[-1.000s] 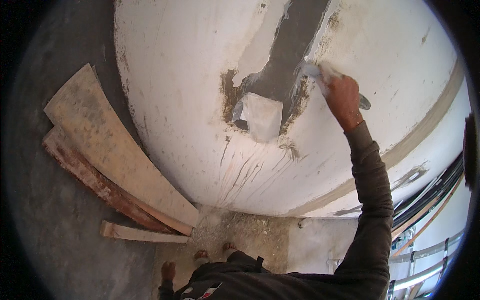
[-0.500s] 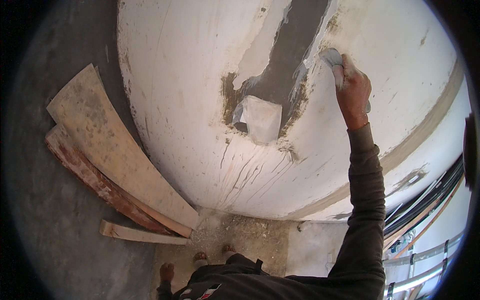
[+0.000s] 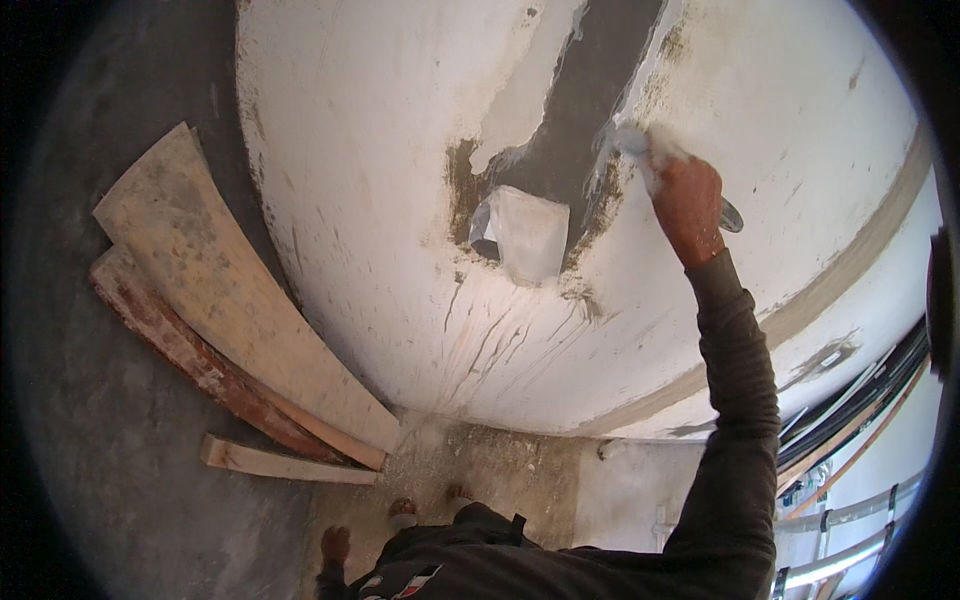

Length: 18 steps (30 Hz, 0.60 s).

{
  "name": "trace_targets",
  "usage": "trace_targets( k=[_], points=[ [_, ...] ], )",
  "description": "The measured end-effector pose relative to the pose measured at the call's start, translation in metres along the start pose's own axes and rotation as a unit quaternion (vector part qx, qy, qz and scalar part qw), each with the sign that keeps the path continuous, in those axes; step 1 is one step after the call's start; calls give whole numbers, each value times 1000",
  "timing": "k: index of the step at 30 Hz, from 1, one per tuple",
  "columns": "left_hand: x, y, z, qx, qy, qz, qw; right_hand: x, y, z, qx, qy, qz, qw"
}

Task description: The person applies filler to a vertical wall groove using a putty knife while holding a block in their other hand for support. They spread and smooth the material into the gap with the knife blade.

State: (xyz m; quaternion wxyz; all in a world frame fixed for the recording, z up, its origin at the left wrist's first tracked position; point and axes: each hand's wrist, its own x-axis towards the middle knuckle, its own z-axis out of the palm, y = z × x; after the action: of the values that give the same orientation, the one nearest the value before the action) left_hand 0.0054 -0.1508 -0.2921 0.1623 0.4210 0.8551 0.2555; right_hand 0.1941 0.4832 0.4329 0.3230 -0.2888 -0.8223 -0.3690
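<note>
My right hand [image 3: 690, 205] is closed round a putty knife [image 3: 732, 216], whose rounded handle end sticks out behind my fist. The blade end, blurred by motion, meets the white wall [image 3: 390, 230] at the right edge of a long grey patch [image 3: 575, 120]. White dust or smear surrounds my fingers. Below the patch, a crumpled piece of white plastic [image 3: 532, 235] pokes out of a rough-edged spot in the wall. At the lower left my left hand [image 3: 336, 543] hangs low beside my body, its fingers loosely apart and nothing visible in it.
Boards lean at the left: a wide pale one [image 3: 210, 240], a reddish-brown one [image 3: 200, 350] and a short plank [image 3: 285, 465]. My feet [image 3: 402, 510] stand on the dusty floor [image 3: 500, 455] below the wall. Dark pipes or cables [image 3: 860, 400] lie at the right.
My right hand has moved left and slightly down with the putty knife. Its blade has come from the white wall to the grey patch's edge. My left hand hangs as before.
</note>
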Motion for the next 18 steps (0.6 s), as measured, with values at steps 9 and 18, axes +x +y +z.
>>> trace_targets(
  k=[9,18],
  points=[
    [15,6,-7,109,-25,87,990,-10,9,19,5,67,-5,998],
    [15,-2,4,-161,-52,-203,964,-8,7,11,43,49,20,998]
  ],
)
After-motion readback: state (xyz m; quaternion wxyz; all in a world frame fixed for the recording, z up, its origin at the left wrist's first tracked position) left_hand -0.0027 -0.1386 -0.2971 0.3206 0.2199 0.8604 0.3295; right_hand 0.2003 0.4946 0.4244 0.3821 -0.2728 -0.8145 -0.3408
